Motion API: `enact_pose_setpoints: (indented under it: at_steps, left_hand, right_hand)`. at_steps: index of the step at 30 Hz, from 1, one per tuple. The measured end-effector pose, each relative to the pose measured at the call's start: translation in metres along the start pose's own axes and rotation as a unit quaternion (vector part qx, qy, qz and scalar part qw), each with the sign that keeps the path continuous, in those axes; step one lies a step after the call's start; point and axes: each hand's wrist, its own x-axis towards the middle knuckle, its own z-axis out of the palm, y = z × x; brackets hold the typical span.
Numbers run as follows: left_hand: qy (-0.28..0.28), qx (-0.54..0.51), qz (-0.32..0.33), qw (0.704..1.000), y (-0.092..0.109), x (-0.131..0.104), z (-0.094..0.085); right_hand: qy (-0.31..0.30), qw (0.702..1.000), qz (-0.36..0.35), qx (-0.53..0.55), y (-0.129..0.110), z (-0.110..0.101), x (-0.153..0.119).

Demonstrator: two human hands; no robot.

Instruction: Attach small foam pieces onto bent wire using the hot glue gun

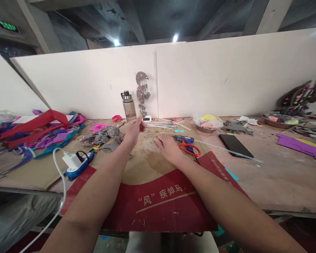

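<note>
My left hand [135, 130] is raised over the cardboard, thumb and fingers pressed together; whatever they pinch is too small to make out. Lower and to its right, my right hand [166, 144] is closed near the cardboard, its fingertips curled, and I cannot see what they hold. Right beside it lie a blue glue gun [184, 139] and scissors with orange handles [193, 149]. A cluster of grey felt pieces and a ball of grey yarn [113, 132] lie left of my left hand. Thin sticks [162, 124] lie behind both hands.
A water bottle [129, 107] and a small digital clock [146, 118] stand by the white partition, where a grey hanging ornament [141, 88] hangs. A blue power strip [80, 167] and colourful felt strips [42, 128] lie left. A black phone [235, 146] and a bowl [206, 128] are right.
</note>
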Motion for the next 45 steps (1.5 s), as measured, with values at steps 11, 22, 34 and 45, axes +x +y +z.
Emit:
enact_pose_setpoints:
  at_steps: [11, 22, 34, 45]
  left_hand:
    - [-0.021, 0.193, 0.064, 0.979, -0.033, -0.001, 0.001]
    - [-0.018, 0.197, 0.027, 0.980, -0.043, 0.002, -0.003]
    - [-0.108, 0.393, 0.116, 0.906, -0.011, -0.025, 0.023]
    - [-0.118, 0.418, 0.157, 0.887, -0.013, -0.018, 0.018]
  right_hand:
    - [-0.190, 0.974, 0.004, -0.126, -0.020, 0.036, -0.019]
    - [-0.371, 0.910, -0.086, 0.165, -0.098, -0.017, -0.070]
    - [-0.073, 0.930, 0.148, -0.328, 0.005, -0.055, -0.075]
    - [-0.168, 0.880, 0.158, -0.414, 0.004, -0.054, -0.053]
